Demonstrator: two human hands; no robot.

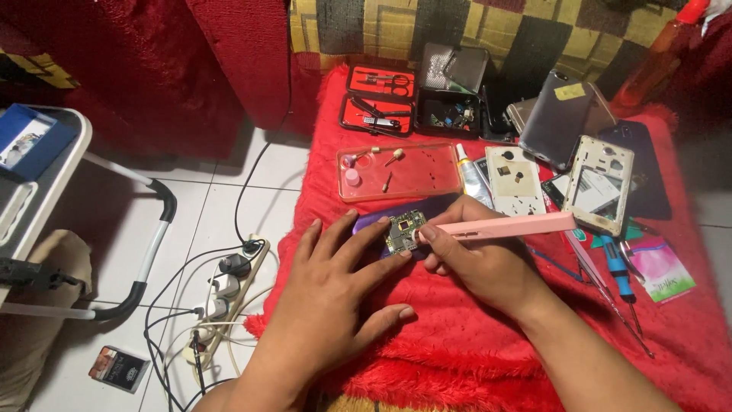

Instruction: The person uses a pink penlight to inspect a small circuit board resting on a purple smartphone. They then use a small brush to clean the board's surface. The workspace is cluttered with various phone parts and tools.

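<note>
A small green circuit board point(405, 231) was pinned on the fuzzy red blanket point(473, 343) by the left hand point(335, 294), fingers spread flat; a long pink plastic tool point(503, 226) was gripped tight in the right hand point(476, 263).

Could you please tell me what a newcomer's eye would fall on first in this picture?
First the bright red fluffy blanket, then both hands at its middle: the left hand steadies a small green circuit board on a purple case, and the right hand holds a pink tool to it. Opened phone shells lie behind on the right.
</note>
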